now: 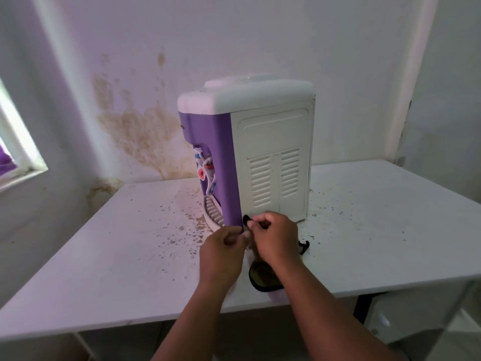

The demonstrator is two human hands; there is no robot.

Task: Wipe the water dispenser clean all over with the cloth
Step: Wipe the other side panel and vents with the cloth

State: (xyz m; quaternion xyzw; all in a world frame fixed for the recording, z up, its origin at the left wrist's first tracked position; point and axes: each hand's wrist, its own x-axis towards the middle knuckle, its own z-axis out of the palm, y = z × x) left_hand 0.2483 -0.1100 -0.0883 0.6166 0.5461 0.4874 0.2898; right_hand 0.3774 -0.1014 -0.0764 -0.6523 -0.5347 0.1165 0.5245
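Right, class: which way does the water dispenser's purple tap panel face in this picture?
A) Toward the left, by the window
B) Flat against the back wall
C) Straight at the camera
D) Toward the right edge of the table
A: the water dispenser's taps and drip tray point left, while its vented white side faces the camera.

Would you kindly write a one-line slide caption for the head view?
Both hands, left hand and right hand, hold a black-edged cloth at the lower corner of a purple-and-white water dispenser on a speckled white table.
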